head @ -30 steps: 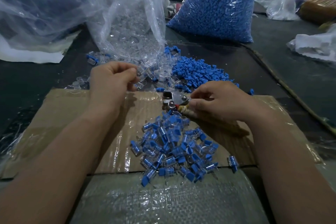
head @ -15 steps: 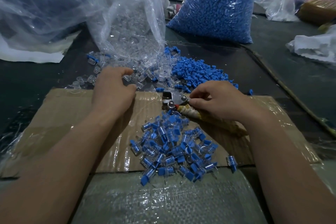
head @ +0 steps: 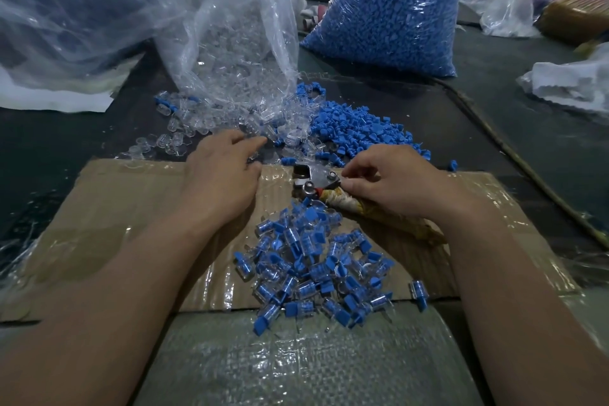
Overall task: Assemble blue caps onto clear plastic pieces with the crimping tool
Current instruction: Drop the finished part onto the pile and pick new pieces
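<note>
1. Dark table [head: 49,142]; a taped cardboard sheet [head: 108,208] lay across its near-middle, w/ a woven plastic sack [head: 296,366] at the near edge.
2. Far-left: large clear bag [head: 82,10], contents not clear. Next to it, an open bag of clear plastic pieces [head: 230,43], mouth facing the cardboard.
3. Loose clear pieces [head: 184,132] were spilled from that mouth onto the table, just beyond the cardboard's far edge.
4. Heap of loose blue caps [head: 359,128] lay right beside the clear ones, touching them at the bag mouth. A full bag of blue caps [head: 389,10] stood behind, toward the far edge.
5. Crimping tool [head: 313,180] lay on the cardboard near its far edge, metal head pointing left, wrapped handles [head: 362,208] running back to the right.
6. Pile of assembled pieces [head: 313,260] (clear body + blue cap) sat on the cardboard's near-middle, spilling over its near edge onto the sack; one lay apart to the right.
7. Left hand [head: 220,175]: palm down, fingers stretched out, tips among the loose clear pieces at the bag mouth; nothing visibly gripped.
8. Right hand [head: 395,181]: lay over the handles, fingers curled, thumb + forefinger pinched at the tool where head meets handle. Couldn't tell if a small part was also btwn the fingertips.
9. Far-right: a crumpled whitish bag [head: 504,0] and a white bundle [head: 573,86].
</note>
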{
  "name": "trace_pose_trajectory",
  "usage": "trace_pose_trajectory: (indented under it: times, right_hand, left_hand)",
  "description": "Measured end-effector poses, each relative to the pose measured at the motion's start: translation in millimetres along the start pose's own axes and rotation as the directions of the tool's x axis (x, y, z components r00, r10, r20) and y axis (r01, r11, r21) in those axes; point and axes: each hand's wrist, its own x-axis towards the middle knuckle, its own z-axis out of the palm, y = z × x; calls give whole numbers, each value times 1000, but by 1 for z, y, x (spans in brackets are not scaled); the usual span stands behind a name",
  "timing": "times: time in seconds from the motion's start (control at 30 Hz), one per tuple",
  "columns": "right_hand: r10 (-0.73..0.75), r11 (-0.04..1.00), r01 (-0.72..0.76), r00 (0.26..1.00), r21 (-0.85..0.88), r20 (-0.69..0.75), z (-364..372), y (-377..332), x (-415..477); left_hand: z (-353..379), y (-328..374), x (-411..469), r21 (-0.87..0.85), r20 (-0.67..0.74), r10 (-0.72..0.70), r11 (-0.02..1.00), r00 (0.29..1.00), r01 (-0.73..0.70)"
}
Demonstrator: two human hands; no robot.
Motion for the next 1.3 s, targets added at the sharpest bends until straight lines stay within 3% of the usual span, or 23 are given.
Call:
trace_pose_trajectory:
  times: [0.4,0.6,0.7,0.87,1.17,1.3]
  right_hand:
    - [13,1000,-13,1000,5,1,0,1,1]
    - [70,997,-60,971,48,-230,3,4,9]
    - [81,995,-62,950,73,-300,6,1,18]
    - [105,994,-103,964,19,-245,19,-1,31]
    - [165,984,-152,972,89,-166,22,-2,35]
    - [118,992,-106,968,65,-221,22,-4,33]
  left_hand:
    - [-4,7,0,-19,2,98,995,995,-98]
    - [-16,17,-12,-379,-305,1,917,952,-122]
    - [-19,21,-14,-512,-228,-37,855,973,-88]
    - [-24,26,-16,-710,-70,-26,703,997,-32]
    - [-27,33,-19,-856,124,-25,504,992,119]
    - [-27,34,-19,-897,182,-39,403,982,182]
